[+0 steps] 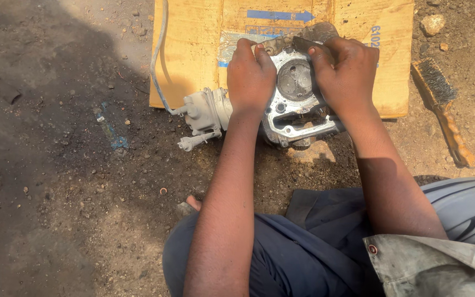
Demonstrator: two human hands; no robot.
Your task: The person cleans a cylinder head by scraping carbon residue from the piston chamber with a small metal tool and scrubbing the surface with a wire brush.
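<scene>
Ground: bare dirt, flattened cardboard sheet (204, 33) under cylinder head (298, 104).
Left hand (250, 77): fingers curled, gripping head's upper-left edge.
Right hand (347, 71): pinching flat scraper blade (306, 43) at head's top rim.
Progress: combustion chamber grey with deposit; scraping unfinished.
Beside: carburettor (207, 113) left; wire brush (441, 104) right, untouched.

engine part (297, 104): sides hidden under hands | cardboard (193, 55): top cut off

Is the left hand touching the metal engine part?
Touching: the head view shows the left hand pressed on top of the metal engine part.
</scene>
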